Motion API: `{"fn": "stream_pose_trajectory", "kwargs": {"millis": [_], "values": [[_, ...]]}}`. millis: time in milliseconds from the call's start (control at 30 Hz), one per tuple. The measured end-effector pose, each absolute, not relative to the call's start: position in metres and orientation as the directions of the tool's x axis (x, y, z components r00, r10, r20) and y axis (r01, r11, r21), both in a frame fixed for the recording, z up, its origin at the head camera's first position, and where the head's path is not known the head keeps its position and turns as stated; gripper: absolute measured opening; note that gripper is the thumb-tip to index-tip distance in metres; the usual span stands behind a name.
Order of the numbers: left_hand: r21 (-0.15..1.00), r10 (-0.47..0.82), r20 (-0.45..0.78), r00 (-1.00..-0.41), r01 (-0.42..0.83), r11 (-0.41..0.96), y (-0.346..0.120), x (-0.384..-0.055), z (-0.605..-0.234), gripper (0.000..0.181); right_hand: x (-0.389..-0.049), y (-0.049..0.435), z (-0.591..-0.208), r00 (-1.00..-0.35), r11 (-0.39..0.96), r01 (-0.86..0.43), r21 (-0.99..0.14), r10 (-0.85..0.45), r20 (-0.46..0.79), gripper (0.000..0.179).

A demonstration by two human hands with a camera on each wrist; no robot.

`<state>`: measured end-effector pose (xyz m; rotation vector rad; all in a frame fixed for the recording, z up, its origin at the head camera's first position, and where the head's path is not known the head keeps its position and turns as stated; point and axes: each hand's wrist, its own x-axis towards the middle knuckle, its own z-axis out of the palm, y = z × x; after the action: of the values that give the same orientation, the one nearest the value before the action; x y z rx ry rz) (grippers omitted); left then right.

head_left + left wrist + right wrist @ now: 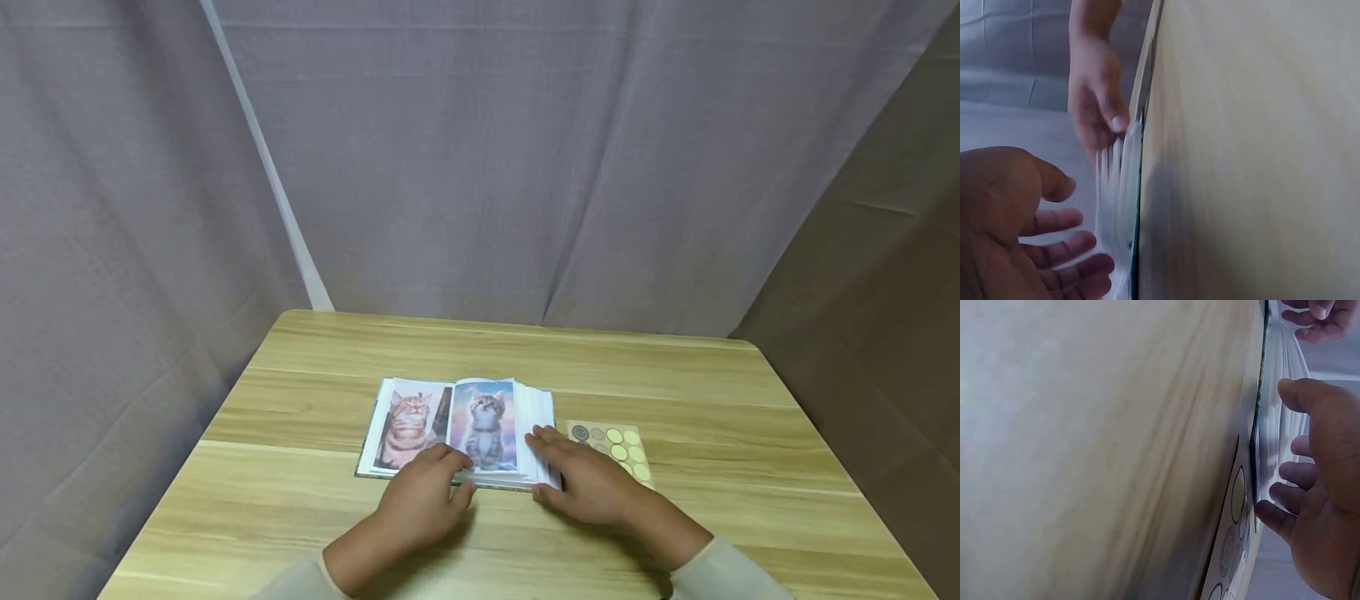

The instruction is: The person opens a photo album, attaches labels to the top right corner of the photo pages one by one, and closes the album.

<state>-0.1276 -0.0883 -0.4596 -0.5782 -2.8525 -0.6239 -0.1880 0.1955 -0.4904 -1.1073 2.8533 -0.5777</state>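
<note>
A small photo album [536, 407] lies spread on the table, a cat picture [407, 421] on its left page and a kitten picture [486, 421] on its right. My left hand [423, 492] is over the near edge by the middle, fingers loosely bent; in the left wrist view the fingers hover beside the pages [1124, 194] with nothing gripped. My right hand [596, 482] rests its fingers on the fanned right-hand page edges; the right wrist view has them spread along the album's pages [1269, 450]. Partly under that hand's outline is a sheet of round stickers [636, 457].
The wood-grain table [247, 500] runs out to all sides of the album. Grey curtains [450, 167] hang behind its far edge and at the left, and a darker cloth [862, 333] hangs at the right.
</note>
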Motion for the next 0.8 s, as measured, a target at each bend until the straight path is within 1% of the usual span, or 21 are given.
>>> {"fn": "stream_pose_trajectory", "kwargs": {"millis": [167,367,567,800], "values": [[0.414,0.387,0.204,-0.899,0.438,0.798,-0.072,-0.122,-0.462,0.022,-0.186,0.201,-0.491,-0.768,0.698,-0.626,-0.348,-0.628,0.123,0.071],[0.413,0.432,0.183,-0.883,0.468,0.781,-0.055,-0.12,-0.465,0.023,-0.184,0.211,-0.492,-0.793,0.725,-0.601,-0.337,-0.595,0.133,0.068],[0.398,0.464,0.172,-0.869,0.492,0.774,-0.041,-0.119,-0.468,0.022,-0.184,0.224,-0.493,-0.792,0.722,-0.608,-0.331,-0.581,0.188,0.066],[0.42,0.498,0.147,-0.854,0.51,0.75,-0.026,-0.118,-0.47,0.022,-0.186,0.236,-0.496,-0.786,0.721,-0.618,-0.315,-0.569,0.239,0.063]]}}
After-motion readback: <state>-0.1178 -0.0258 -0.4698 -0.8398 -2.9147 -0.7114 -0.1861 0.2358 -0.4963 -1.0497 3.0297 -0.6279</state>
